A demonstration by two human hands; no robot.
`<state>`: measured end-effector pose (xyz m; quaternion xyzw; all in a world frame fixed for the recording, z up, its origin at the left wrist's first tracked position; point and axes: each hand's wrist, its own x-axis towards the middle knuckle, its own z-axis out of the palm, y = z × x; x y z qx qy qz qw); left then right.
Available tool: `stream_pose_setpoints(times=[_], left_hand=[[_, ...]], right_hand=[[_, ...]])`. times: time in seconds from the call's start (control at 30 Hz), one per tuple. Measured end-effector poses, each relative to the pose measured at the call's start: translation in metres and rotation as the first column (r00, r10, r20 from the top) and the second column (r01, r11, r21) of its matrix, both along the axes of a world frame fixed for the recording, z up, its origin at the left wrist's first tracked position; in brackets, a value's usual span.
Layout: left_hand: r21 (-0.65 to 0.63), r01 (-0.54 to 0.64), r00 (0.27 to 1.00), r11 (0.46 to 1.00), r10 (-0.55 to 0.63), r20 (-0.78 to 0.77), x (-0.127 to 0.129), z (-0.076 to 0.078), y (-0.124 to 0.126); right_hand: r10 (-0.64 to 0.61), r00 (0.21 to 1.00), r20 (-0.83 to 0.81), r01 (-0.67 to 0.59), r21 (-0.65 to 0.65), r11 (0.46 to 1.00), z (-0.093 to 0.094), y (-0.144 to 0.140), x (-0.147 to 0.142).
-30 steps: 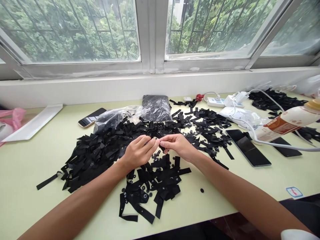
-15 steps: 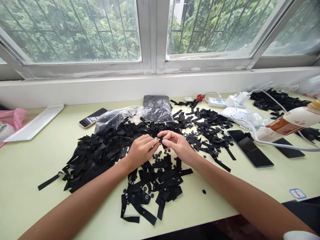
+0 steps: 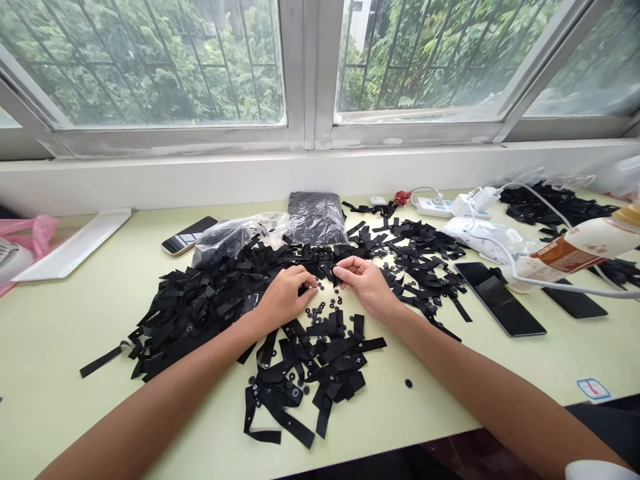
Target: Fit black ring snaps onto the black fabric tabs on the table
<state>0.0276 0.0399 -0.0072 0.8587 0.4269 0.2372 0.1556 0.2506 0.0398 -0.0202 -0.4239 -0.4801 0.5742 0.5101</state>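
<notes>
In front of the wrapped packet (image 3: pixel 319 218): black strips (image 3: pixel 195 300), heaped; left hand (image 3: pixel 289 293), loosely curled; right hand (image 3: pixel 364 283), pinched narrow (whether either holds a strip, I cannot tell).

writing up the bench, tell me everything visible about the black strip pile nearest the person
The near pile of black strips lies on the pale green table near its front edge. The flat, fabric-looking strips overlap at many angles; some bear small white marks, one bends sharply. Dark discs lie among them.
</notes>
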Motion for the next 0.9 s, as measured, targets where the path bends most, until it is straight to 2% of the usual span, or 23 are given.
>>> stream_pose_setpoints(times=[0.07,0.17,0.23,0.3,0.4,0.47,0.53,0.7,0.77,0.83,0.9], left_hand=[[0.021,-0.022,1.000,1.000,0.022,-0.003,0.000,-0.001,0.000],[0.129,-0.070,0.996,0.989,0.077,-0.051,0.002,0.000,-0.004],[0.171,-0.050,0.997,0.984,0.061,-0.054,0.002,0.003,-0.006],[0.134,0.055,0.997,0.989,-0.047,-0.063,0.002,0.010,-0.009],[-0.017,0.257,0.957,0.966,-0.257,-0.133,0.000,0.023,-0.009],[-0.067,0.311,0.930,0.948,-0.318,-0.185,-0.002,0.030,-0.008],[-0.068,0.318,0.919,0.946,-0.325,-0.222,-0.003,0.033,-0.005],[-0.084,0.280,0.932,0.956,-0.291,-0.214,-0.003,0.033,-0.004],[-0.106,0.217,0.967,0.970,-0.228,-0.110,0.001,0.032,-0.007],[-0.156,0.108,0.993,0.982,-0.099,0.061,0.005,0.030,-0.011],[-0.249,0.011,0.973,0.969,0.047,0.225,0.010,0.027,-0.015]], right_hand=[[-0.004,1.000,0.003,0.004,-0.007,1.000,-0.001,0.000,0.000],[-0.002,1.000,0.026,0.003,-0.032,0.999,-0.001,0.001,0.001],[0.006,0.999,0.048,-0.004,-0.033,0.999,-0.001,0.001,0.001],[0.012,0.998,0.062,-0.011,-0.021,1.000,0.000,0.000,0.001],[0.017,0.997,0.072,-0.017,-0.007,1.000,0.002,-0.001,0.000],[0.023,0.997,0.070,-0.022,-0.004,1.000,0.003,-0.002,0.000],[0.028,0.997,0.069,-0.028,-0.004,1.000,0.004,-0.002,-0.001],[0.038,0.993,0.116,-0.037,-0.008,0.999,0.008,-0.003,-0.001],[0.046,0.990,0.134,-0.045,-0.007,0.999,0.010,-0.004,-0.001],[0.047,0.988,0.145,-0.047,-0.002,0.999,0.011,-0.005,-0.002],[0.045,0.987,0.152,-0.046,0.003,0.999,0.012,-0.007,-0.003]])
